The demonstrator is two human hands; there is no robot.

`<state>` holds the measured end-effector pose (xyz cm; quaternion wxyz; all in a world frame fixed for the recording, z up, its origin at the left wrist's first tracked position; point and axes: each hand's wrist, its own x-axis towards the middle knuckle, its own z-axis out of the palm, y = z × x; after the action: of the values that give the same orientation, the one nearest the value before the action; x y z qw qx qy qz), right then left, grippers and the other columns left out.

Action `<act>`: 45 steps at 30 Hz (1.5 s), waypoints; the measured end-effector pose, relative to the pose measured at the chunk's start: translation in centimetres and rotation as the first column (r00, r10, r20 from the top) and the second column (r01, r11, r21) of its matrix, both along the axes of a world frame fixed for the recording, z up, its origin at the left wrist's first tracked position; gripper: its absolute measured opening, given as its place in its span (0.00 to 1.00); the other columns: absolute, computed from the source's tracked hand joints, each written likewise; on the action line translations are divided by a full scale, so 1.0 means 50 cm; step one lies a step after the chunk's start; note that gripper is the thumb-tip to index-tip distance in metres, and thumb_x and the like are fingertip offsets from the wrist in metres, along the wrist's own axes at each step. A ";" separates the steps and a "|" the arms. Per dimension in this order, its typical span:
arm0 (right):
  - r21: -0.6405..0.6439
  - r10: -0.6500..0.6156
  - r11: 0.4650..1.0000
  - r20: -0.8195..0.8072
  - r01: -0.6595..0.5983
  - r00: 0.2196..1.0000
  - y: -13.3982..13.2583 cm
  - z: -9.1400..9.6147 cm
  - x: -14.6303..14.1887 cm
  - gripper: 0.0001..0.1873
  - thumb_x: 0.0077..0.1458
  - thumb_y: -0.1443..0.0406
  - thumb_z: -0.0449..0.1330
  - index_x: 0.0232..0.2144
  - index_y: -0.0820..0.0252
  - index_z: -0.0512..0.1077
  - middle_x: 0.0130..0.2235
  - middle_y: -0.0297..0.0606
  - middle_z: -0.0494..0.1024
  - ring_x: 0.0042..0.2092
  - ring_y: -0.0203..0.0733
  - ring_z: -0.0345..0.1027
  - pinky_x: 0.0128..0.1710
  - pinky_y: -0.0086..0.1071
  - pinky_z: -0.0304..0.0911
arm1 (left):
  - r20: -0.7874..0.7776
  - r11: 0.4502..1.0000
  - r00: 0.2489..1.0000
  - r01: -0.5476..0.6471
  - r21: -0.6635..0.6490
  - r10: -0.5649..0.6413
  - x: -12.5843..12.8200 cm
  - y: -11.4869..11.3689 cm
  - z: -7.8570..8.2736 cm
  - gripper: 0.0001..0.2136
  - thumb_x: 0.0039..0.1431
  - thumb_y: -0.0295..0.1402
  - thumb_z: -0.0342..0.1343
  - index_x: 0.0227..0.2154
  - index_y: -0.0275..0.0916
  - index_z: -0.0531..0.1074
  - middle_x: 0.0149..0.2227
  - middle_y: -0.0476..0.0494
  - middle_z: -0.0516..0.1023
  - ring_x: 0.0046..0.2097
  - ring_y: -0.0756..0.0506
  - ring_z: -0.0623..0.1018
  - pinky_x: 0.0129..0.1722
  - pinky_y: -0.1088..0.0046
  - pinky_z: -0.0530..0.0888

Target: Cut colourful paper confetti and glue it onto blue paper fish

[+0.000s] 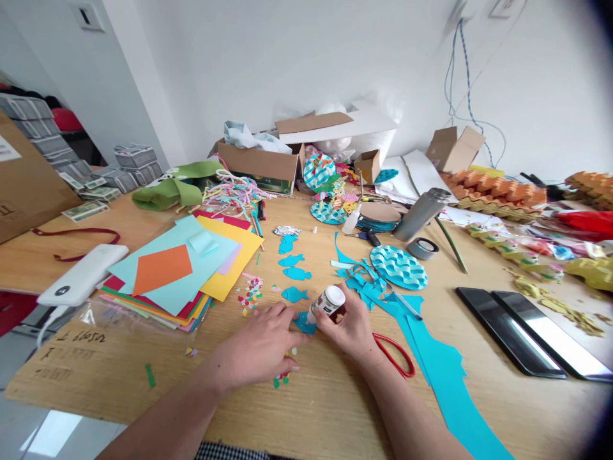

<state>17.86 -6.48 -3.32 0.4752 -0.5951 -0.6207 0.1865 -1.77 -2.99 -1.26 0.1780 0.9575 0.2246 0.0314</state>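
My right hand (353,327) grips a thick white glue stick (324,303) with a printed label, tilted with its lower end at a small blue paper fish (302,322). Flat on the table, fingers outstretched, my left hand (258,348) has its fingertips at the edge of that fish. Beyond my hands, several more blue fish cutouts (295,294) lie in a column. Colourful paper dots (251,294) are scattered left of them, and more dots (282,378) lie by my left hand. Red-handled scissors (396,355) rest beside my right wrist, partly hidden.
Stacked coloured paper (163,268) and a white power bank (82,273) lie left. On the right are blue paper scraps (445,364), a wavy-patterned disc (398,267), a steel thermos (421,214) and two phones (510,332). Cardboard boxes (258,163) and egg trays (498,191) stand behind.
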 end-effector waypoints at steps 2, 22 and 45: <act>0.001 -0.004 1.000 0.008 0.004 1.000 0.000 0.001 0.000 0.08 0.48 0.63 0.61 0.26 0.57 0.63 0.22 0.29 0.70 0.21 0.33 0.60 0.19 0.25 0.55 | -0.002 1.000 1.000 -0.002 -0.009 0.002 -0.001 0.000 0.002 0.15 0.54 0.37 0.63 0.45 0.46 0.75 0.54 0.40 0.66 0.56 0.35 0.65 0.55 0.50 0.65; 0.034 -0.012 0.999 0.034 0.011 0.999 -0.001 0.002 0.000 0.08 0.48 0.63 0.60 0.26 0.57 0.63 0.22 0.29 0.69 0.21 0.32 0.60 0.19 0.25 0.56 | 0.015 1.000 1.000 -0.002 -0.019 0.002 0.000 0.000 0.002 0.15 0.54 0.36 0.63 0.45 0.46 0.75 0.53 0.40 0.66 0.56 0.35 0.65 0.55 0.52 0.64; 0.005 -0.103 0.994 -0.131 0.105 0.986 0.001 0.009 0.005 0.09 0.46 0.62 0.61 0.25 0.57 0.63 0.22 0.30 0.70 0.22 0.34 0.62 0.20 0.27 0.58 | 0.009 0.999 1.000 -0.021 -0.041 0.022 0.000 0.000 0.001 0.16 0.55 0.36 0.62 0.47 0.49 0.74 0.52 0.41 0.67 0.57 0.35 0.65 0.56 0.51 0.63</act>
<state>18.10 -6.42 -2.89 0.5275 -0.6104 -0.5573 0.1963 -1.77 -2.99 -1.24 0.1983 0.9510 0.2348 0.0331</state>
